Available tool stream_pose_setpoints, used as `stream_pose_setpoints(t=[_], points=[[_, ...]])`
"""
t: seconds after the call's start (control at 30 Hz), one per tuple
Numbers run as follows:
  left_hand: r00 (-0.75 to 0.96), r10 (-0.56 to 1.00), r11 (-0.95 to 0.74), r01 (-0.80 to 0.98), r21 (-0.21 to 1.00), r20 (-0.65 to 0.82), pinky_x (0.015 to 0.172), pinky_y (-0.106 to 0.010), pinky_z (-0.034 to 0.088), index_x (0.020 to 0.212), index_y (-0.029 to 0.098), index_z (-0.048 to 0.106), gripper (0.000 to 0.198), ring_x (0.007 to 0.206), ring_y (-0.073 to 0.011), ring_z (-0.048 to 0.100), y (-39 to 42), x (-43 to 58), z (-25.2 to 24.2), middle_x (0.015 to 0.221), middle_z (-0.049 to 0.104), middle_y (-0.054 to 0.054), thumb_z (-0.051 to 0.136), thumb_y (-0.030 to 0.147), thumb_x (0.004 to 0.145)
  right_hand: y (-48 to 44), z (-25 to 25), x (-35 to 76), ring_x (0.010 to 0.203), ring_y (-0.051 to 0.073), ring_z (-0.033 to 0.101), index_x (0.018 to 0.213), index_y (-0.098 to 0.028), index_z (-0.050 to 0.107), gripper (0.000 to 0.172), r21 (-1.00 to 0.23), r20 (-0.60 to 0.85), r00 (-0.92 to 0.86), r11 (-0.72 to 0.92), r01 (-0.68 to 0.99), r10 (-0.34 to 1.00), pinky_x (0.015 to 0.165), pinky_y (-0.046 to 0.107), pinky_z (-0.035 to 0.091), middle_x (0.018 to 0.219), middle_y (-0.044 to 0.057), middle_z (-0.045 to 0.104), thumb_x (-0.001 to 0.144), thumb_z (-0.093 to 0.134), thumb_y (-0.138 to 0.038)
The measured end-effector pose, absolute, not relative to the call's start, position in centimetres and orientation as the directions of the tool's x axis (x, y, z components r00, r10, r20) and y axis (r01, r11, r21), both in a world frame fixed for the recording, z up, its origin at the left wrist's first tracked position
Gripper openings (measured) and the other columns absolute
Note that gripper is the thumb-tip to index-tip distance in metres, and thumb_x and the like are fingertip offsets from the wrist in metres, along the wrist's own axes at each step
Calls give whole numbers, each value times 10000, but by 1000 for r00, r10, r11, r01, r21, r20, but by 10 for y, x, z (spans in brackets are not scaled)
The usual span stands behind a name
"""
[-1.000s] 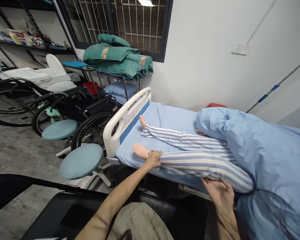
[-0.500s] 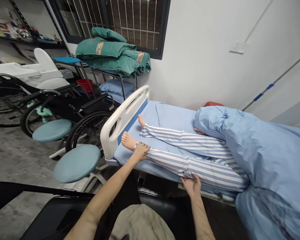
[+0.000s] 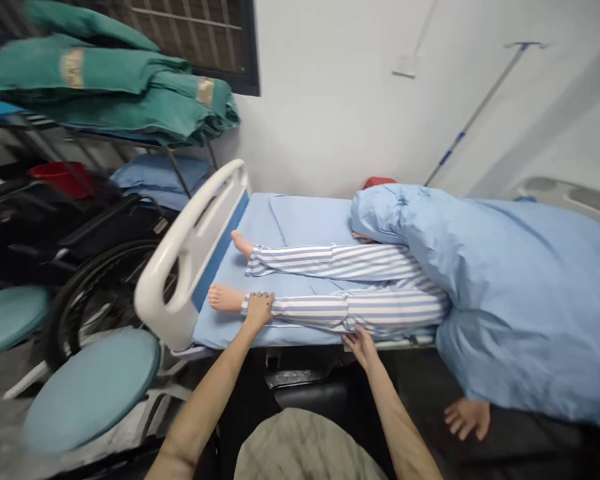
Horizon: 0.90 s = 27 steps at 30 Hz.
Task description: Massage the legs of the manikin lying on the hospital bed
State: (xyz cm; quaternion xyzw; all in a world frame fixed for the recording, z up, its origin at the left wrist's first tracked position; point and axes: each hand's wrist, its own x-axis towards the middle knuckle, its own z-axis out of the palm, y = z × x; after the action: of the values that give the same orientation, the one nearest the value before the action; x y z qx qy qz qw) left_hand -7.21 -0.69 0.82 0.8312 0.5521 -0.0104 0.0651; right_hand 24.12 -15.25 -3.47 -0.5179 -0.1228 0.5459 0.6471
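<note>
Patient manikin (image 3: pixel 345 293) supine on a hospital bed (image 3: pixel 180 267), seen from the foot-end side. My left hand (image 3: pixel 259 310) clasps the striped pajama leg (image 3: pixel 310 310) at the ankle, fingers curled over it. My right hand (image 3: pixel 363 347) meets the leg's lower edge; its grip is hidden. A blue blanket (image 3: pixel 520 287) conceals the upper body.

White wall (image 3: pixel 330 113); barred window (image 3: pixel 180 40) (dark frame)

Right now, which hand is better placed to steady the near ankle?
Left, probably: the left hand rests on the striped trouser leg right beside the manikin's bare foot, while the right hand sits further up, at the leg's edge.
</note>
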Motion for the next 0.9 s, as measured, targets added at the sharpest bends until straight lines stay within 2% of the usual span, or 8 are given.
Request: stream_pose_setpoints(t=[0.13,0.33,0.43,0.53,0.63,0.7,0.8,0.9], points=[[401,904,-399,916,47,-147,919,-435,301,1134,179,554,414,1062,-322,528,-3,-71,4,1103,619,-158,514,271,732,-180,-36,232,746,135,646,821,-166,521,245,-756,-527,386,-210,-620,757,682,282,521,773,-20,641,620,648,-224],[442,877,-453,891,-20,-191,911,-432,326,1204,205,534,481,1072,-322,532,11,-71,3,1180,606,-129,469,303,738,-218,-44,235,719,118,637,933,-174,568,306,-828,-529,504,-287,-481,683,603,216,476,904,41,664,652,615,-287],[473,864,-483,875,-20,-171,921,-428,329,1237,189,523,502,1084,-313,530,5,-72,7,1210,595,-126,445,283,750,-217,-33,240,762,133,620,908,-172,576,257,-922,-388,597,-297,-250,702,631,237,471,894,42,654,673,571,-278],[500,857,-502,865,15,-122,961,-414,318,1251,170,522,522,1107,-298,523,-5,-77,12,1200,603,-122,446,243,739,-193,-11,243,859,159,598,900,-178,584,219,-950,-92,616,-255,182,782,746,288,473,934,43,650,701,517,-239],[490,866,-478,869,126,-95,1019,-381,303,1250,187,524,538,1172,-276,496,-11,-85,19,1246,585,-100,488,268,720,-154,14,241,973,172,555,976,-167,586,254,-801,167,482,-166,576,860,879,307,426,1017,57,631,758,469,-220],[456,883,-420,872,252,-108,1037,-360,314,1219,198,548,517,1193,-262,487,-13,-89,26,1270,575,-82,511,357,729,-125,25,238,1060,182,505,1050,-147,575,295,-652,245,370,-130,747,896,954,309,368,1081,77,608,792,447,-210],[385,910,-269,834,482,-157,1006,-323,374,1134,200,602,496,1141,-232,534,-9,-89,40,1206,619,-57,477,502,761,-91,31,236,1096,205,465,1104,-131,577,319,-463,218,267,-141,875,939,975,324,312,1133,101,594,833,439,-225],[325,936,-187,781,596,-132,987,-309,396,1068,190,634,493,1114,-217,553,4,-76,46,1151,646,-53,387,528,809,-73,24,238,1042,222,483,1026,-112,626,303,-336,163,235,-170,926,958,946,352,291,1062,129,626,876,401,-251]])
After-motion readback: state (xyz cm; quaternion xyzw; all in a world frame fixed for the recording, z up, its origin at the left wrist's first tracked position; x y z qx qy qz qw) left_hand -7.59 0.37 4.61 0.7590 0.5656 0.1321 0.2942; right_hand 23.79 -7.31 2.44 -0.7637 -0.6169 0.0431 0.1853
